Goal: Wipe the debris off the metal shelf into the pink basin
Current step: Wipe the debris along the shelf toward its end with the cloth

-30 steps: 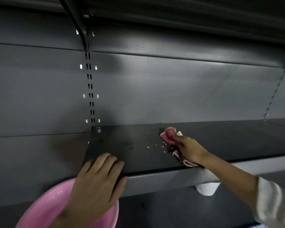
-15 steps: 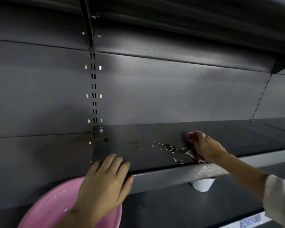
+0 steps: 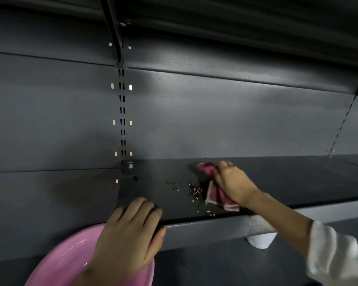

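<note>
Pink cloth (image 3: 213, 190) was gripped in the right hand (image 3: 234, 183), right of the crumbs (image 3: 195, 191). Left hand (image 3: 128, 234) lay flat, fingers (image 3: 141, 207) open, on the metal shelf (image 3: 298, 182) above the pink basin (image 3: 60, 263).

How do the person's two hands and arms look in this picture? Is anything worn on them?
Both hands are bare: no gloves, rings or watch show. The right hand leads to a forearm that is uncovered up to a loose white sleeve, which is pushed up near the elbow and looks creased. The left hand is cut off at the wrist by the picture's lower edge, so no sleeve shows there.
</note>
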Demonstrator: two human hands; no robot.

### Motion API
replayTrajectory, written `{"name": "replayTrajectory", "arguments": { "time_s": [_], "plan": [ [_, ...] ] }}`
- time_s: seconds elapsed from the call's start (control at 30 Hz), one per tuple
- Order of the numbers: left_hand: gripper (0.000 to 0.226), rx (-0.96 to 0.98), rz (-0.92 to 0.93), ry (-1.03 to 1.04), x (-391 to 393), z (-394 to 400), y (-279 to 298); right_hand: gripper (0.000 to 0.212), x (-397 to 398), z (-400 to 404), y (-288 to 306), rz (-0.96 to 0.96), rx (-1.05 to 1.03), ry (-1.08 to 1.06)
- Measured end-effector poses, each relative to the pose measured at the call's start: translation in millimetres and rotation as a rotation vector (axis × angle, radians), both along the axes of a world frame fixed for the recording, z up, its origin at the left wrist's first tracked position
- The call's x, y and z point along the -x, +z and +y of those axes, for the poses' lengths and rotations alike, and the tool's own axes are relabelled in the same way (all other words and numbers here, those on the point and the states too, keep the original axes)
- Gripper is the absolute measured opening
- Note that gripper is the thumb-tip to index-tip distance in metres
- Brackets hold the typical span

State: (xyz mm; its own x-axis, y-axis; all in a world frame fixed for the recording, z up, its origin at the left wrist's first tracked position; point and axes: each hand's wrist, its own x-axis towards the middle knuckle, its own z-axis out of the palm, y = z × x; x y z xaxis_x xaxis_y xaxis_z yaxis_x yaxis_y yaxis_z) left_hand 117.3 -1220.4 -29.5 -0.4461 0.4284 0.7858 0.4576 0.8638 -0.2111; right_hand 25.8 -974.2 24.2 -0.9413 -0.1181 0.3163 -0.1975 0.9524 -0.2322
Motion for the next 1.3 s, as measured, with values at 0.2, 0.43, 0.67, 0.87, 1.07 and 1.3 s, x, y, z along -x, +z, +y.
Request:
{"name": "replayTrajectory", "arguments": {
  "time_s": [0.2, 0.43, 0.67, 0.87, 1.07, 1.3],
  "plan": [
    [0.037, 0.033, 0.007, 0.002, 2, 1, -1, 0.034, 31, 77, -15, -0.065, 0.100, -0.092],
    [0.040, 0.034, 0.042, 0.034, 8, 3, -3, 0.042, 67, 31, -11, -0.130, 0.079, 0.160],
    [0.042, 0.063, 0.075, 0.032, 9, 2, -2, 0.040, 63, -23, -16, -0.158, 0.031, 0.563],
    [0.039, 0.091, 0.003, 0.070, 7, 0, 3, 0.034, 91, 5, 0, 0.002, 0.243, 0.462],
    [0.063, 0.091, 0.022, 0.111, 8, 1, 0, 0.037, 127, 6, -15, -0.123, 0.085, 0.370],
    [0.042, 0.101, 0.002, 0.128, 7, 2, 4, 0.039, 116, -38, -11, -0.332, 0.324, 0.508]
  ]
}}
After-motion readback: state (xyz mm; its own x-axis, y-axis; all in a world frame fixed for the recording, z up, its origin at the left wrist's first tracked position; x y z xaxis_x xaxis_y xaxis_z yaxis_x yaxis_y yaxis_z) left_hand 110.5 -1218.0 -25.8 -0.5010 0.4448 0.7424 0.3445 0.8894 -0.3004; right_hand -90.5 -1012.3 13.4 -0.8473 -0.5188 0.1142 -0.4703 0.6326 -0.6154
